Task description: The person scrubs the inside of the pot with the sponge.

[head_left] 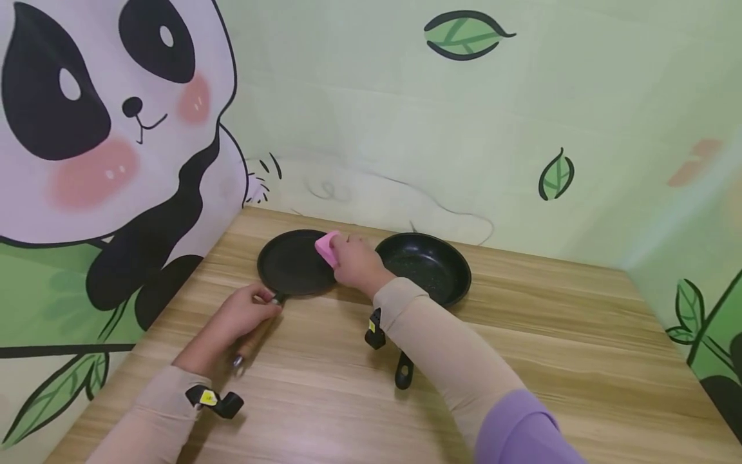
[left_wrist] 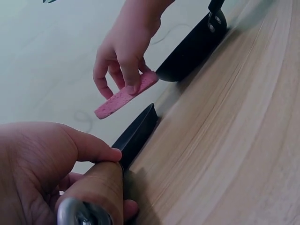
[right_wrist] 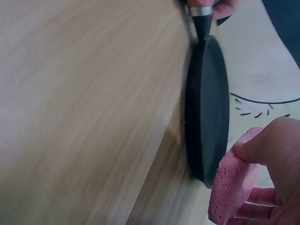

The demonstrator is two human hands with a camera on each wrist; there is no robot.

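The beige-sleeved right forearm (head_left: 440, 341) is covering most of the black handle (head_left: 404, 372) of the deep black round frying pan (head_left: 429, 265); the right wrist view is blurring the wooden tabletop (right_wrist: 84, 108).

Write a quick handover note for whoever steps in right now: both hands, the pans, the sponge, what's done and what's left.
Left hand: grips the flat pan's wooden handle, steadying it on the table.
Right hand: pinches the pink sponge at the flat pan's right rim; whether it touches the pan is unclear.
Deeper pan: sits to the right, untouched.
Done: pan steadied, sponge in hand.
Left: probably wiping the flat pan, maybe the deeper one after.
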